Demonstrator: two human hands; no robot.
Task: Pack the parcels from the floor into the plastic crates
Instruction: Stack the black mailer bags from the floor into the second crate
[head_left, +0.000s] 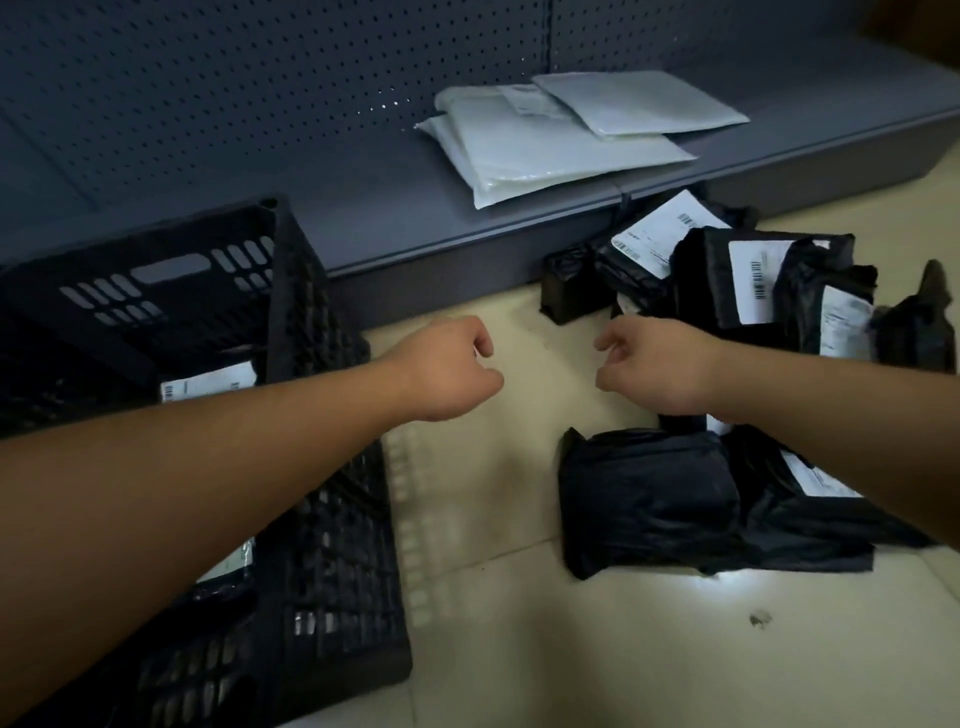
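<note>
A black plastic crate (311, 332) stands on the floor at the left, with labelled parcels (208, 387) inside it under my left forearm. Several black parcels with white labels (727, 280) lie in a heap on the floor at the right, and one large black parcel (649, 499) lies nearest me. My left hand (452, 369) hovers over bare floor just right of the crate, fingers curled, holding nothing. My right hand (660, 361) hovers a little left of the heap, fingers loosely curled and empty.
A grey metal shelf (363, 208) with a perforated back panel runs along the far side. White padded envelopes (561, 145) lie stacked on it. Beige floor tiles (545, 649) show between the crate and the heap.
</note>
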